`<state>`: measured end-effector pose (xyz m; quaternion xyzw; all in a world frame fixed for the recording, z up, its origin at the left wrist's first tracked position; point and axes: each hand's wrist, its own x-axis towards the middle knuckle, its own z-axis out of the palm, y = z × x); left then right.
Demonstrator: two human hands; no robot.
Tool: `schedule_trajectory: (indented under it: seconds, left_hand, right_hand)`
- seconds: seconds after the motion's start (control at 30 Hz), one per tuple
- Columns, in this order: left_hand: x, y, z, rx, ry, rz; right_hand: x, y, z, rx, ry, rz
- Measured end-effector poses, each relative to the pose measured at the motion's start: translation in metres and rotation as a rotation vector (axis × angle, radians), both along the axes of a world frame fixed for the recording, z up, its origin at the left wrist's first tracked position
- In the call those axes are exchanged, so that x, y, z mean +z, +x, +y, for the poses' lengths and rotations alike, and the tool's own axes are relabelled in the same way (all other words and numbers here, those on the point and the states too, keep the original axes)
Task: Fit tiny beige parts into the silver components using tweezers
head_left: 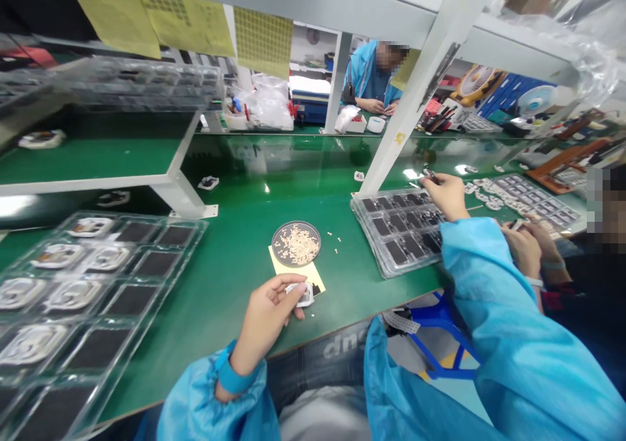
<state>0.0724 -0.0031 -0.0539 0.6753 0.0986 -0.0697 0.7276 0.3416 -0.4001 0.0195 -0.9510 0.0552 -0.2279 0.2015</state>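
Observation:
My left hand (268, 314) is closed on a small white part (304, 294), held just above the green table near its front edge, over a yellow card (313, 273). Just beyond it sits a round dish (296, 243) of tiny pale pieces, with a few spilled beside it. My right hand (445, 195) reaches far right over a clear tray of dark rectangular parts (391, 232). Its fingers are pinched on a small dark piece (430, 176) at the tray's far edge.
A large clear tray (147, 271) with white parts and dark pockets lies at left. A raised green shelf (98, 160) and a slanted white post (415, 95) stand behind. A co-worker's hands (531, 248) work at right by another tray (538, 199). A person sits opposite.

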Motion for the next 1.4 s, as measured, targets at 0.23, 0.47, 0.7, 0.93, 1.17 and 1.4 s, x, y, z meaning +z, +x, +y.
schedule_trajectory:
  seconds: [0.23,0.47,0.7,0.93,1.17,1.4]
  left_hand:
    - [0.007,-0.001,-0.003,0.049,-0.032,-0.011]
    - [0.002,-0.005,-0.003,0.086,-0.207,-0.057]
    - [0.001,-0.006,-0.002,0.094,-0.274,-0.189]
    - [-0.001,-0.011,-0.003,0.037,-0.265,-0.276]
    - [-0.004,-0.014,-0.004,0.060,-0.167,-0.275]
    - [-0.003,-0.013,-0.008,0.090,0.038,-0.292]
  right_hand:
    - [0.020,-0.125,0.105,0.501,0.843,0.153]
    - [-0.022,-0.208,0.179,0.764,0.947,0.608]
    - [-0.066,-0.222,0.214,0.665,1.175,0.677]
    - [-0.072,-0.225,0.223,0.569,1.254,0.718]
    - [-0.073,-0.224,0.220,0.571,1.329,0.746]
    - [-0.076,-0.224,0.219,0.581,1.331,0.740]
